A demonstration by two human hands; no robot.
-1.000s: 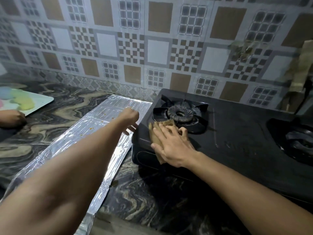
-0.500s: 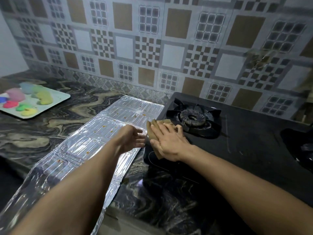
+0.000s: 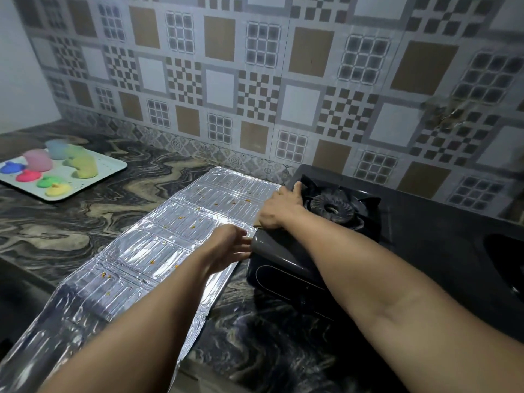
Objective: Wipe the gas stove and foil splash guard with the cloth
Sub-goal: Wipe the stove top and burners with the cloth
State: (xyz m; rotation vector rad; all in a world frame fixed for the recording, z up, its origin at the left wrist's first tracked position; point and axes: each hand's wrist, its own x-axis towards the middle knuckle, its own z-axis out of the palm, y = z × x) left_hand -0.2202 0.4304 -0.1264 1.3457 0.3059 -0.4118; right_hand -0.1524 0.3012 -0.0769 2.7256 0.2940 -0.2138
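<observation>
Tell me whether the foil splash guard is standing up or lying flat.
Lying flat. The foil splash guard is unfolded across the countertop left of the gas stove, its panels facing up with orange specks on them.

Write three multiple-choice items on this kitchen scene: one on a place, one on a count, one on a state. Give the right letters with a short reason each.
1. Where does the foil splash guard lie?
A. Flat on the counter, left of the gas stove
B. Upright against the tiled wall
C. On top of the burner

2. How many burners show whole in the head view?
A. None
B. One
C. Three

3. What state is the foil in?
A. Spotless
B. Crumpled into a ball
C. Dotted with small orange-brown spots

Answers:
1 A, it is spread on the marbled counter beside the stove's left edge.
2 B, only the burner beside the right hand shows whole.
3 C, specks are scattered over its panels.
</observation>
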